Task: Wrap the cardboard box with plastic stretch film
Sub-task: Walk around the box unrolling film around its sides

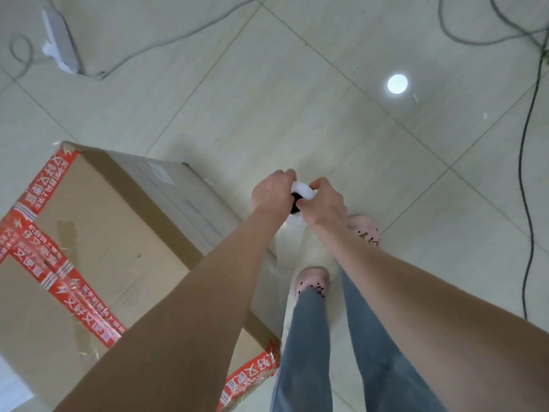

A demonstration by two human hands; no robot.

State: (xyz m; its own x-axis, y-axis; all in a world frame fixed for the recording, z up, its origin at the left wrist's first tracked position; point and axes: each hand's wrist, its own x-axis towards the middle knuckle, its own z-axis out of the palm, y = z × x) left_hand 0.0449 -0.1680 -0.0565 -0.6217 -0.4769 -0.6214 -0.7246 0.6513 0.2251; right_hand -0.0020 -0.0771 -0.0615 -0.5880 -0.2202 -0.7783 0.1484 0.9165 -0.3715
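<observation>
A large cardboard box [118, 239] with red printed tape across its top and corners stands on the floor at the lower left. To its right I hold a roll of clear stretch film [301, 193] upright, seen end-on with its dark core. My left hand [271, 191] grips the roll from the left and my right hand [325, 203] from the right. A sheet of film [292, 254] hangs from the roll down beside the box's right side; whether it touches the box I cannot tell.
My legs in jeans and pink slippers [313, 281] stand right of the box. Cables [525, 162] trail over the tiled floor at the right and top. A grey power strip [61, 43] lies at the top left. A lamp's reflection [397, 83] shines on a tile.
</observation>
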